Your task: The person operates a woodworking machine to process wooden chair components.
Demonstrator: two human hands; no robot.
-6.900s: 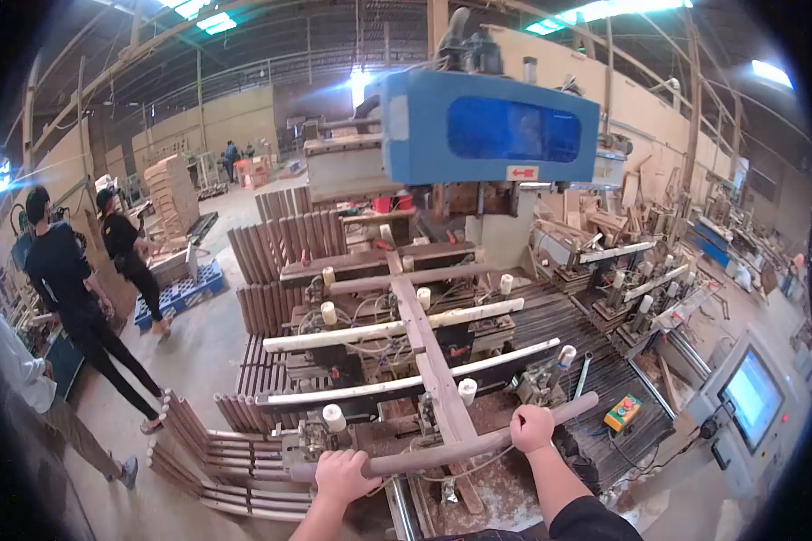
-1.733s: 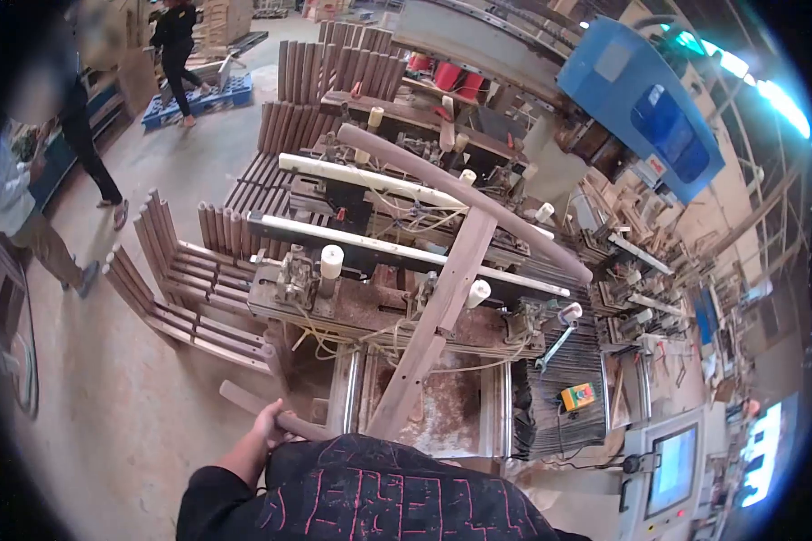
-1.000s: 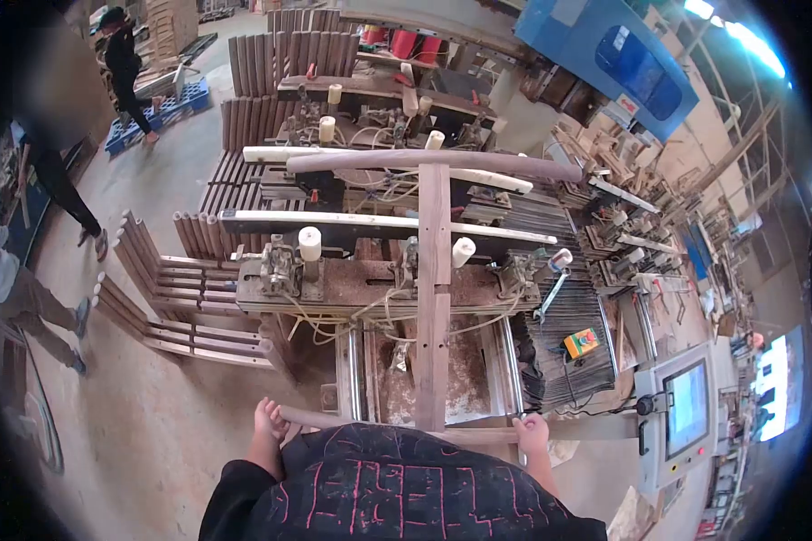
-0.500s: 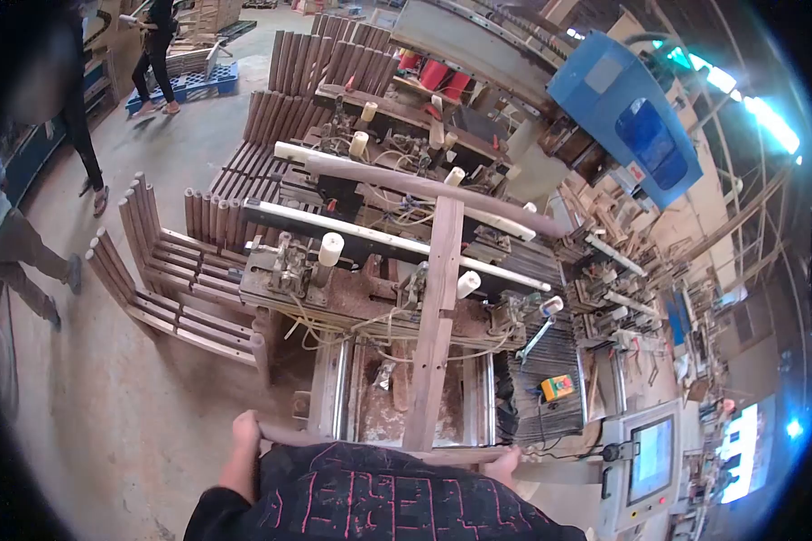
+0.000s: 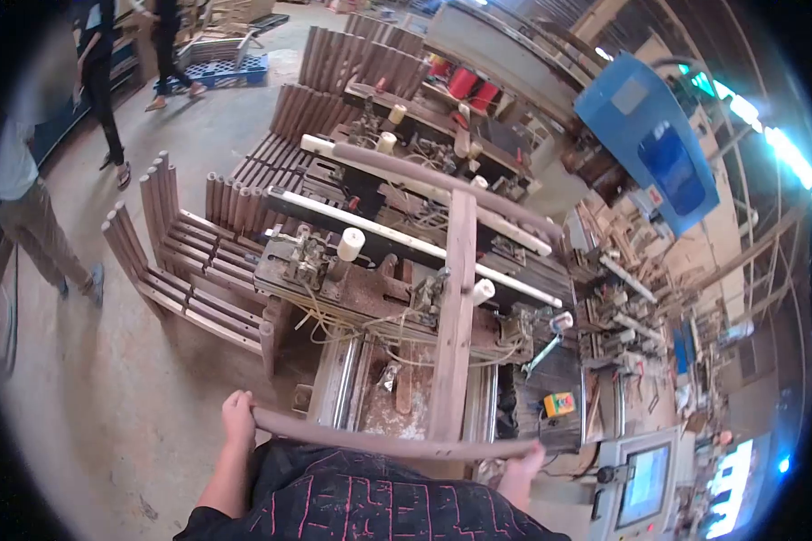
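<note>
Clasping a wooden frame (image 5: pixel 462 239): left hand (image 5: pixel 238 417), right hand (image 5: pixel 524 463); red buckets (image 5: pixel 463 85) beyond, contents unclear.

On my feed the workshop reads moderately lit, strongest glare from the overhead light strip (image 5: pixel 789 155) at upper right, blown to white with a teal fringe, while a bright window (image 5: pixel 733 491) low right burns out beside a blue flare spot. I note soft shadow under the stacked frames (image 5: pixel 203 317) and a pale, washed control screen (image 5: pixel 648 485). Fisheye bends straight lines toward a black rim, the far-left person (image 5: pixel 32 212) smears, and the right hand (image 5: pixel 523 464) looks slightly soft.
</note>
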